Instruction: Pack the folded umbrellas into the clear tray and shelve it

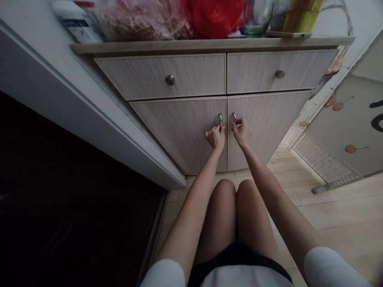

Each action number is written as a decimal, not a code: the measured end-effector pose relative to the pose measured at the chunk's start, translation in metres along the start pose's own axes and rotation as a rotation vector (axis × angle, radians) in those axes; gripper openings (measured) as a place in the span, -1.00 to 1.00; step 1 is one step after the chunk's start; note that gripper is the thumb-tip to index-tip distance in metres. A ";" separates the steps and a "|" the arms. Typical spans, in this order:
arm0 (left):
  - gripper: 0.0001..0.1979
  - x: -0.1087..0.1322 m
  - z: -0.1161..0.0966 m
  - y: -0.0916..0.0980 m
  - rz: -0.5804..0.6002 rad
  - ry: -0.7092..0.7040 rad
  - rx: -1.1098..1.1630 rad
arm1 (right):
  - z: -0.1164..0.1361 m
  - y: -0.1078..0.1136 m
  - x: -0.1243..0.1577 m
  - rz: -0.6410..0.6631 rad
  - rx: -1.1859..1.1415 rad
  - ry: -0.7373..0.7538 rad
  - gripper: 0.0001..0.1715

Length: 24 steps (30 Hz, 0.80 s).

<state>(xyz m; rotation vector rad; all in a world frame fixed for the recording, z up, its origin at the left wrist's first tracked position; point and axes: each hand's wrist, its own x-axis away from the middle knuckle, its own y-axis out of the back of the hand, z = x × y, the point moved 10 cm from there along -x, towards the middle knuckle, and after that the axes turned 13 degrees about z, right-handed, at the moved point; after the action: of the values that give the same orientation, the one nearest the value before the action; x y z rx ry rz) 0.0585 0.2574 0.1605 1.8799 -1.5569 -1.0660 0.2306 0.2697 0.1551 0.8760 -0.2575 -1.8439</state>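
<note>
In front of me stands a low wood-grain cabinet with two lower doors, both closed. My left hand (216, 138) is curled round the lower part of the metal handle (220, 118) on the left door (182, 123). On the right door (266, 115), the fingers of my right hand (241, 130) pinch the matching metal handle (233, 116). The upper ends of both handles show above my fingers. Above the doors are two closed drawers, the left one with a round knob (170, 80) and the right one with another knob (279, 74).
On the cabinet top (191, 44) stand a white bottle (78, 24), a clear bag with pinkish contents (146, 22), a red plastic bag (217, 18), a glass (257, 20) and a yellow container (302, 16). A cherry-patterned panel (341, 127) is at right, a dark doorway (68, 191) at left.
</note>
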 end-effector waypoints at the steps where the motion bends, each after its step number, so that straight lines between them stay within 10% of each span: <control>1: -0.72 -0.002 0.000 0.000 0.002 0.004 -0.002 | 0.001 0.000 -0.001 -0.007 0.001 0.001 -0.67; 24: -0.74 -0.023 0.000 -0.009 0.033 -0.068 -0.032 | 0.000 -0.010 -0.012 -0.043 -0.029 -0.052 -0.67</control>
<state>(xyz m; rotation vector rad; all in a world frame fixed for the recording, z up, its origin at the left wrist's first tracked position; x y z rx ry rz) 0.0625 0.2815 0.1600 1.8081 -1.5938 -1.1440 0.2259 0.2841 0.1551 0.8202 -0.2451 -1.9075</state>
